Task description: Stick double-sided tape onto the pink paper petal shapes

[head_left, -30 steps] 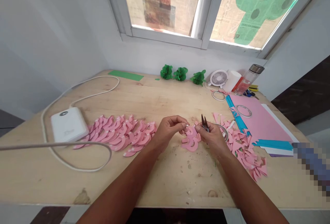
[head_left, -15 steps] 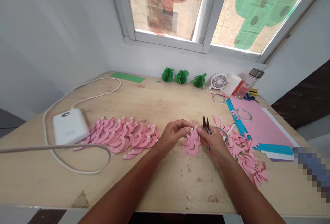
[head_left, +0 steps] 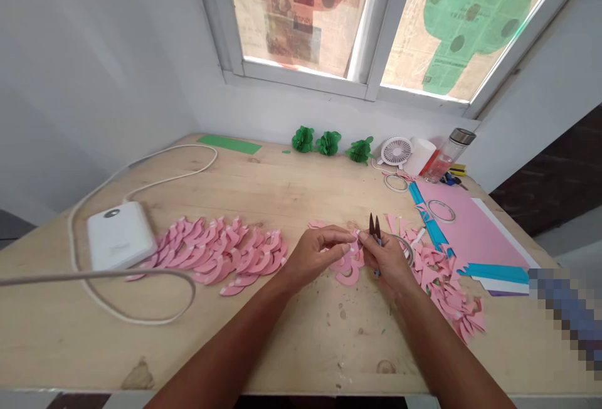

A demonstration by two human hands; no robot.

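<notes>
My right hand (head_left: 388, 260) is closed round a small pair of scissors (head_left: 374, 227), whose dark blades point away from me. Its thumb and fingertip also pinch the end of a pink paper piece (head_left: 355, 243). Opposite it, my left hand (head_left: 322, 251) curves its fingers in, the fingertips meeting at the same piece; its exact grip is partly hidden. Below the fingers lie several curved pink pieces (head_left: 347, 278). To the left a large pile of pink paper arcs (head_left: 226, 252), with pale tabs on their ends, overlaps in rows.
Pink offcuts (head_left: 446, 283) and a tape roll (head_left: 404, 249) lie by my right wrist. Farther right are pink sheets (head_left: 475, 227) and blue strips (head_left: 493, 272). A white power bank (head_left: 120, 236) with a looping cable sits left. Green paper flowers (head_left: 328, 143), a fan (head_left: 396, 152) and a bottle (head_left: 449, 155) stand behind.
My left index finger has stretched a little toward the right hand, and the gap to its thumb looks wider. The right hand still holds the scissors. The view has shifted slightly.
</notes>
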